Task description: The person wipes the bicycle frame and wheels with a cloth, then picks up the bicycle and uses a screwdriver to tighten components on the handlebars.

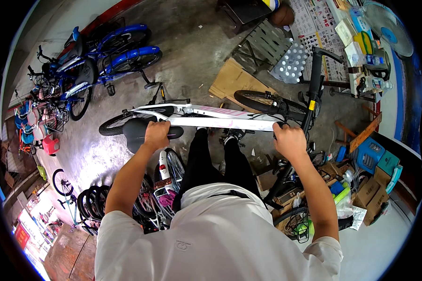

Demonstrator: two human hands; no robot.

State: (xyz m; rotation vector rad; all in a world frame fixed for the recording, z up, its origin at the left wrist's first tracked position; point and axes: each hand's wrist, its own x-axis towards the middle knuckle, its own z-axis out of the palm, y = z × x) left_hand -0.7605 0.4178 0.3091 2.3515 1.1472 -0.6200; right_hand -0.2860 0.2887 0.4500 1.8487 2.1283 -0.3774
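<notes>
A bicycle with a white frame (pixel 229 123) stands across in front of me, its black handlebar (pixel 316 77) at the right. My left hand (pixel 157 135) is closed over its black saddle (pixel 135 131), between the wide rear and the nose. My right hand (pixel 290 139) is closed around the front end of the white frame, close to the handlebar; its fingertips are partly hidden. The rear wheel (pixel 111 125) lies beyond the saddle, and the front wheel (pixel 255 99) shows past the frame. My legs are just behind the bicycle.
Blue bicycles (pixel 131 58) stand at the far left. A flat cardboard sheet (pixel 237 80) lies beyond the front wheel. Shelves with a fan (pixel 388 29) are at right, with a blue crate (pixel 368 154) and boxes below. More bicycles (pixel 166 173) stand close behind me at left.
</notes>
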